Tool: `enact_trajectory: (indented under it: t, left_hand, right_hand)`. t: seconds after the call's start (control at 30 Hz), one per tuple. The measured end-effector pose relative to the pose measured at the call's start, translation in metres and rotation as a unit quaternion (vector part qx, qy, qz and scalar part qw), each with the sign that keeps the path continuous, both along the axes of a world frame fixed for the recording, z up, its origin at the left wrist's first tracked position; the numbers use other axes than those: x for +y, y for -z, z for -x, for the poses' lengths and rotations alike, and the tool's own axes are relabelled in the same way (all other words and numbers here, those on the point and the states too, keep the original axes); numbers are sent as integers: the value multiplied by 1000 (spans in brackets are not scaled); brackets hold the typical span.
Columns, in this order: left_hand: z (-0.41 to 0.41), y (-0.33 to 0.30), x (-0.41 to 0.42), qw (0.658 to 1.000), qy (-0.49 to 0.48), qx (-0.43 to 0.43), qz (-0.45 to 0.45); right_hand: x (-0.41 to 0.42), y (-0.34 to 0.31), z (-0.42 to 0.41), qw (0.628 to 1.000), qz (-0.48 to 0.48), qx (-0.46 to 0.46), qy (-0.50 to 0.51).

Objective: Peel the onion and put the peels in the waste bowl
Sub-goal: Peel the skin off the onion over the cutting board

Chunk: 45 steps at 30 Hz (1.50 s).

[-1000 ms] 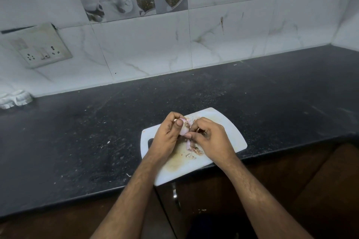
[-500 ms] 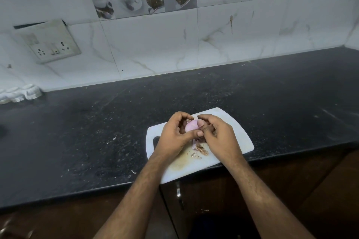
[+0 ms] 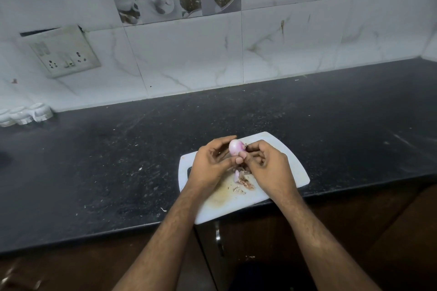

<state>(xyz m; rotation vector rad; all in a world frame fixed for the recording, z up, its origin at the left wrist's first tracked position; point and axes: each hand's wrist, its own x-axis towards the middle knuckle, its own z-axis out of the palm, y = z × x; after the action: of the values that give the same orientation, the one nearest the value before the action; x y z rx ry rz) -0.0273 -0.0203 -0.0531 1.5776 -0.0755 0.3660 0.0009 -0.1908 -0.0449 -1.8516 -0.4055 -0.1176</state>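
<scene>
Since the earlier frame, left fingers have opened off the onion, exposing more of it. Loose peels lie on the white cutting board at the desk front edge. Above them, left hand cradles the onion with thumb and loosely curled fingers; right hand pinches skin at its right end. Onion: small, pale pink, glossy, mostly bare. Judged light, firm, slippery; skin thin, tears easily, best taken at the tip. Waste bowl not in view.
</scene>
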Motion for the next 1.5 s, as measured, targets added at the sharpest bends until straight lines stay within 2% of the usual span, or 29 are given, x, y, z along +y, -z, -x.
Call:
enact_trajectory:
  t: [0.13, 0.37, 0.5, 0.57, 0.67, 0.87, 0.93, 1.03, 1.13, 1.37, 1.5]
  left_hand:
    - [2, -2, -3, 999, 14, 4, -31]
    - [2, -2, -4, 999, 43, 23, -12]
    - [3, -1, -4, 998, 66, 24, 9]
    - [3, 1, -3, 997, 78, 15, -9]
    - [1, 4, -2, 995, 72, 7, -68]
    - [1, 4, -4, 979, -11, -45, -199]
    - [2, 4, -5, 958, -33, -78, -276]
    - [3, 3, -10, 908, -57, -99, -403]
    - [6, 2, -15, 875, -90, -90, -466]
    - [11, -6, -20, 905, -86, -15, -417]
    - [11, -6, -15, 943, -41, 18, -330]
  right_hand:
    - [-1, -2, 1, 1000, 6, -25, 12]
    - [-1, -2, -1, 998, -11, -67, 12]
    - [-4, -2, -4, 998, -33, -45, -1]
    - [-3, -1, -5, 999, -21, -34, -14]
    - [0, 2, -4, 998, 16, -57, -16]
    - [3, 5, -2, 988, 84, -132, 3]
    - [3, 6, -1, 984, 100, -149, -5]
    - [2, 8, 0, 978, 119, -172, -8]
    - [2, 8, -1, 977, 120, -174, -19]
    - [3, 5, -2, 968, 157, -182, -78]
    - [3, 5, -1, 965, 156, -188, -96]
